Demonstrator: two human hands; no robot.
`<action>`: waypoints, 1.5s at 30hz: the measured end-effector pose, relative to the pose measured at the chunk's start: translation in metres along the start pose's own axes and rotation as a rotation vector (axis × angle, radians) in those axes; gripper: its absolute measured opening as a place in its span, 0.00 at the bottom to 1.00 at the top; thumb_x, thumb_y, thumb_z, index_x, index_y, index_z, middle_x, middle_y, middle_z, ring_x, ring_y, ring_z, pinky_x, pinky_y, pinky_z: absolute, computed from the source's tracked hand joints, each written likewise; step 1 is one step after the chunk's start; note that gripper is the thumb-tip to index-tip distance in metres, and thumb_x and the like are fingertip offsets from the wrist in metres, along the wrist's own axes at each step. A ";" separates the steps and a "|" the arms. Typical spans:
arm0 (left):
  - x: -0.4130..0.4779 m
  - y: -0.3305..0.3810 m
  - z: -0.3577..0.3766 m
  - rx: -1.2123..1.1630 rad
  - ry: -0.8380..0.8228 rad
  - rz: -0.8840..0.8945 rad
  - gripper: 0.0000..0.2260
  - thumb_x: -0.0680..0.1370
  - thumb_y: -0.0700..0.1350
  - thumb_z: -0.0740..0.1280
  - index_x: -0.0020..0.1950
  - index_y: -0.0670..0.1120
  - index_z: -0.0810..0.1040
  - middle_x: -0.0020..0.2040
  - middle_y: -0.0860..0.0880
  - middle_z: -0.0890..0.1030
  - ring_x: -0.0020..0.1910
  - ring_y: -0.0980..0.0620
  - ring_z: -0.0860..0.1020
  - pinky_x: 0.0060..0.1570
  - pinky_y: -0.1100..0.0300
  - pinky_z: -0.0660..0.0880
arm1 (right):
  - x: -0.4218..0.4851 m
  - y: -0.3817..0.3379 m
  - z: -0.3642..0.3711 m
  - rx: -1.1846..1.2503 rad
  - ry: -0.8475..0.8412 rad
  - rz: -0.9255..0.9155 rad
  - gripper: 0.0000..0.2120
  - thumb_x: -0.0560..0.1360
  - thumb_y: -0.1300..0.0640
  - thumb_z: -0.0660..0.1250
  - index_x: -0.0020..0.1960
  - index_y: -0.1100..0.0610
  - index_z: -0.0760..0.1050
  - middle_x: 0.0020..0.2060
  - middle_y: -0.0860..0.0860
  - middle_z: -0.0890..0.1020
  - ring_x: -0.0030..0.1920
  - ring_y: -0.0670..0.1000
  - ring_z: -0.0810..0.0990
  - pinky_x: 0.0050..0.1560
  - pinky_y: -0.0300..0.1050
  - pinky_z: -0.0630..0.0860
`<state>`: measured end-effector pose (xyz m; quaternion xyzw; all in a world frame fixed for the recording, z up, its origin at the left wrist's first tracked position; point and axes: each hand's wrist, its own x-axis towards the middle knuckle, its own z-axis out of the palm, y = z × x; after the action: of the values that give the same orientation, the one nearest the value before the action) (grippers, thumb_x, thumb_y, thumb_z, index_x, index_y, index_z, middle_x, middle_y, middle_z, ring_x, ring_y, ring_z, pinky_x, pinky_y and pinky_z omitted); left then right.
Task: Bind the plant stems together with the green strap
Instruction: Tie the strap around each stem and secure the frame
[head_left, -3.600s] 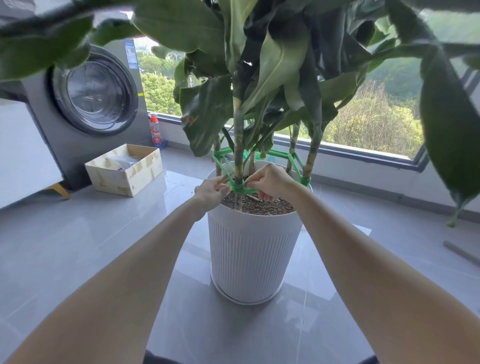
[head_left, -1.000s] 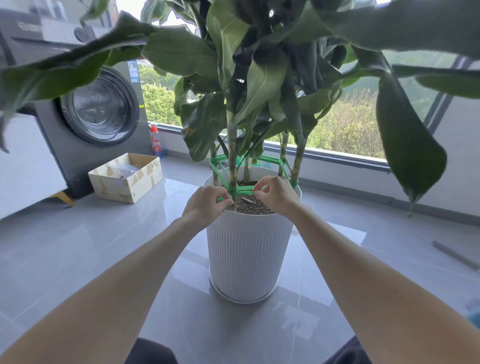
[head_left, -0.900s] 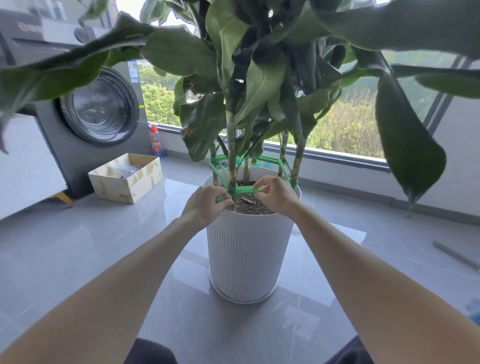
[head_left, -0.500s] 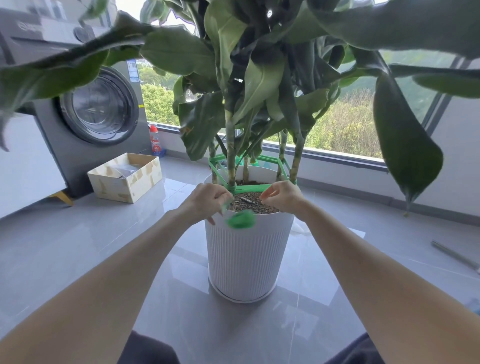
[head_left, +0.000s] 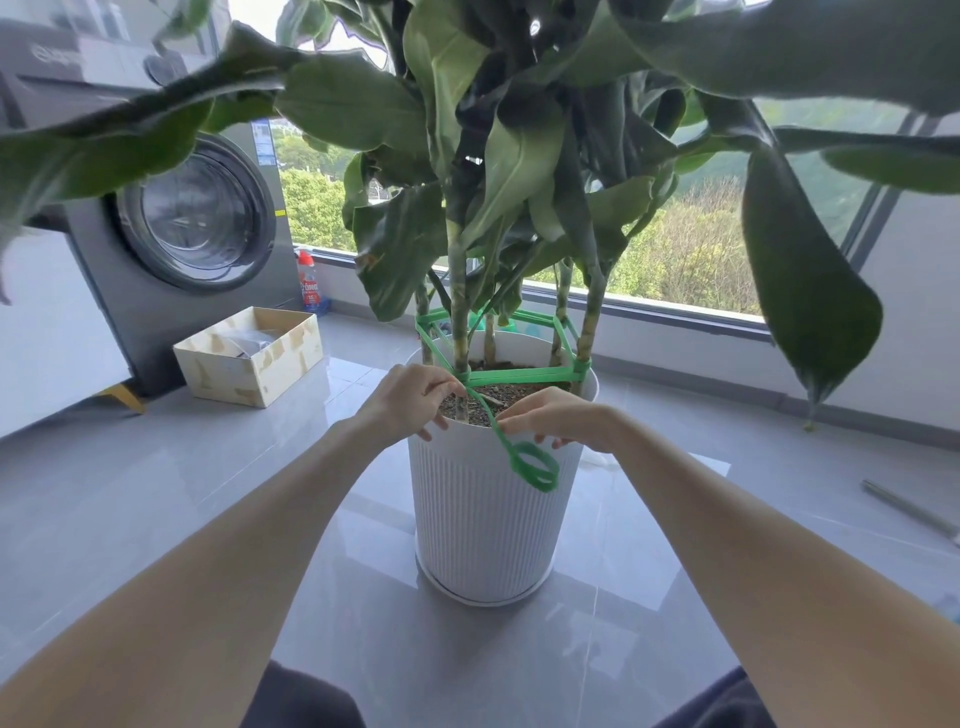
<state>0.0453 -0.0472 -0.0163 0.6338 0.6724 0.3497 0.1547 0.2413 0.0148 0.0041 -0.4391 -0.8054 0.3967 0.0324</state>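
Several plant stems (head_left: 457, 312) rise from the soil of a white ribbed pot (head_left: 488, 514). A green strap (head_left: 519, 373) runs around the stems in a ring just above the rim. Its loose end crosses the soil and hangs over the pot's front as a small coil. My left hand (head_left: 410, 402) pinches the strap at the near left stem, by the wrap. My right hand (head_left: 556, 418) pinches the loose end at the rim, just above the coil.
Large leaves (head_left: 810, 291) spread overhead and droop at the right. A grey washing machine (head_left: 192, 234) stands at the left, with an open cardboard box (head_left: 249, 356) and a red bottle (head_left: 310, 283) near it. A window runs behind the pot. A rod (head_left: 909, 512) lies on the floor at right.
The strap's free end has come loose from the ring and dropped over the pot's front as a coil. My right hand has drawn back from the stems to the near rim.
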 end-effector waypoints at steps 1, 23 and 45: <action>0.000 -0.001 0.000 0.005 -0.001 0.001 0.11 0.81 0.40 0.60 0.58 0.42 0.79 0.57 0.43 0.80 0.33 0.58 0.82 0.26 0.64 0.76 | 0.000 -0.001 0.002 -0.002 0.005 -0.009 0.16 0.78 0.48 0.64 0.64 0.49 0.76 0.53 0.49 0.78 0.48 0.48 0.72 0.43 0.39 0.69; -0.007 0.006 0.009 -0.047 0.150 -0.058 0.07 0.76 0.42 0.69 0.52 0.43 0.82 0.47 0.47 0.83 0.30 0.54 0.82 0.30 0.62 0.79 | 0.003 -0.001 -0.009 -0.196 0.342 -0.152 0.15 0.79 0.51 0.62 0.35 0.48 0.78 0.30 0.46 0.80 0.30 0.44 0.76 0.36 0.40 0.74; 0.001 0.016 0.017 -0.183 0.379 -0.243 0.13 0.67 0.42 0.78 0.35 0.46 0.73 0.34 0.47 0.82 0.30 0.51 0.82 0.42 0.51 0.81 | -0.011 0.019 -0.028 -0.461 0.533 -0.079 0.13 0.79 0.46 0.60 0.46 0.52 0.79 0.40 0.51 0.79 0.36 0.50 0.74 0.31 0.40 0.65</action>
<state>0.0683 -0.0420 -0.0171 0.4545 0.7262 0.5008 0.1235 0.2724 0.0293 0.0141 -0.4916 -0.8533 0.0744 0.1568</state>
